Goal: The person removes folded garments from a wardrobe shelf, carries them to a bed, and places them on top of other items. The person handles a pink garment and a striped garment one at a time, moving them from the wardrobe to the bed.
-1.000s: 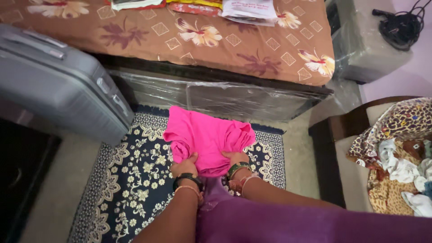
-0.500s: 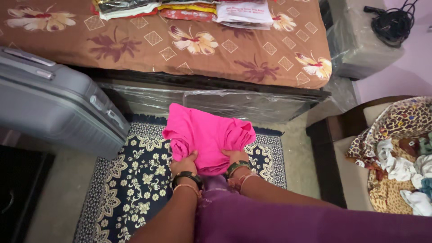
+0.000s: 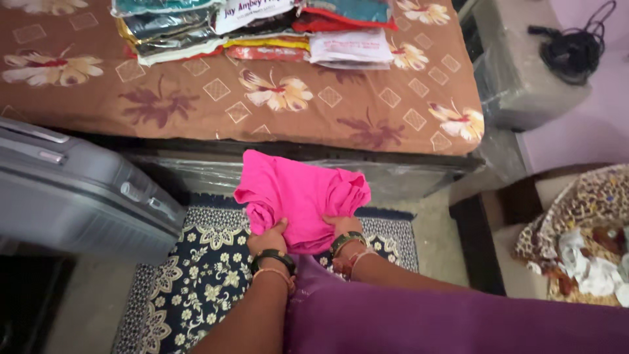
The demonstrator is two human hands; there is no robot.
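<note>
Both hands, left hand (image 3: pixel 267 238) and right hand (image 3: pixel 342 227), grip a bunched pink garment (image 3: pixel 298 196), fingers hidden beneath.

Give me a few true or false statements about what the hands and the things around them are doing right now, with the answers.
1. Both hands hold the pink cloth. True: the left hand and right hand each have a grip on its lower edge.
2. The grey suitcase stands to the right. False: it is on the left.
3. A patterned rug lies on the floor under the hands. True.
4. The bed has nothing on it. False: packed clothes are stacked at its far side.
5. The cloth is green. False: it is pink.
</note>
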